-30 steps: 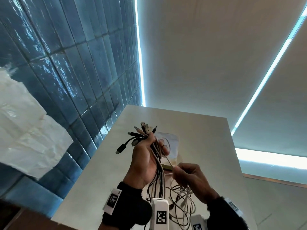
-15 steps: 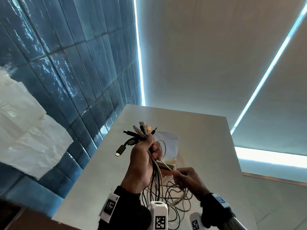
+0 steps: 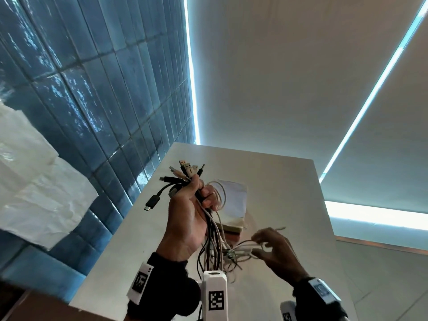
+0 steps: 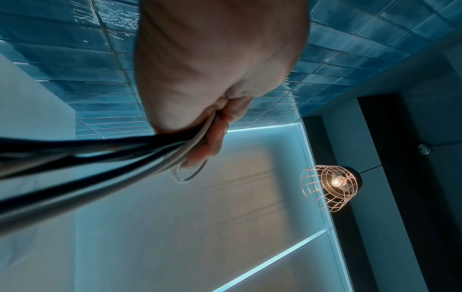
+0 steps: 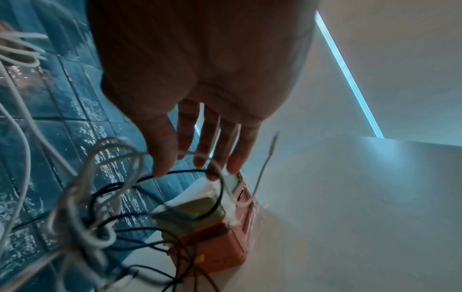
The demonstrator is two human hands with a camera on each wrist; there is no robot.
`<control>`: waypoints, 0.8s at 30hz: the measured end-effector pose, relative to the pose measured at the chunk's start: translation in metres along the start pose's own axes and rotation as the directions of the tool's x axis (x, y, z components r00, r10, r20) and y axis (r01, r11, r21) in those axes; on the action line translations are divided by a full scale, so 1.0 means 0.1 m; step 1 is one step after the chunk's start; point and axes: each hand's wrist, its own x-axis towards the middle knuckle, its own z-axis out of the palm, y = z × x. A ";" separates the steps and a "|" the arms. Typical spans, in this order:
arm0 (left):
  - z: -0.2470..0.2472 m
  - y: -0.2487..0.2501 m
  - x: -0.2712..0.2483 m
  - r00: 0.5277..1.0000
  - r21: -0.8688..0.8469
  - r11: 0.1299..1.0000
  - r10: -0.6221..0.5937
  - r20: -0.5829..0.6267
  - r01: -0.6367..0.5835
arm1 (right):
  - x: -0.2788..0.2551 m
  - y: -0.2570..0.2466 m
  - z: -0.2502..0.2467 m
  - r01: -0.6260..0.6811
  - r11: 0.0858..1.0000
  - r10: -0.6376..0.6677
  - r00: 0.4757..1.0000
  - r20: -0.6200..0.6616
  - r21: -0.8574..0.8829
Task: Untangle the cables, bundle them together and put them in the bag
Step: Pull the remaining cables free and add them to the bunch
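Note:
My left hand is raised over the table and grips a bundle of black and white cables just below their plugs. The left wrist view shows the fingers curled round these cables. Below it the cables hang in a loose tangle. My right hand is to the right of the tangle with its fingers spread. A white cable runs loosely between its thumb and fingers, not clamped. The cable's free end sticks out past the hand. A flat white bag lies behind the hands.
The white bag rests on an olive and orange box on the white table. A blue tiled wall borders the table on the left, with crumpled white sheeting hung on it. A caged lamp hangs nearby.
My right hand has moved out to the right and spread its fingers from a pinch. A white cable end has come out of the tangle with it. The left hand holds steady.

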 end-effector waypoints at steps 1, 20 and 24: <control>0.01 0.01 0.00 1.000 0.001 1.000 0.006 0.009 -0.006 | -0.01 0.00 0.01 -0.029 0.999 0.029 1.000 0.009 0.042; -0.27 0.45 0.03 0.975 0.001 0.979 0.203 -0.085 -0.204 | -0.31 0.75 -0.28 -0.510 0.458 0.821 0.556 -0.127 0.728; -0.33 0.69 0.00 0.949 0.008 0.956 0.291 -0.119 -0.292 | -0.57 1.18 -0.41 -0.574 0.384 0.916 0.335 -0.221 0.723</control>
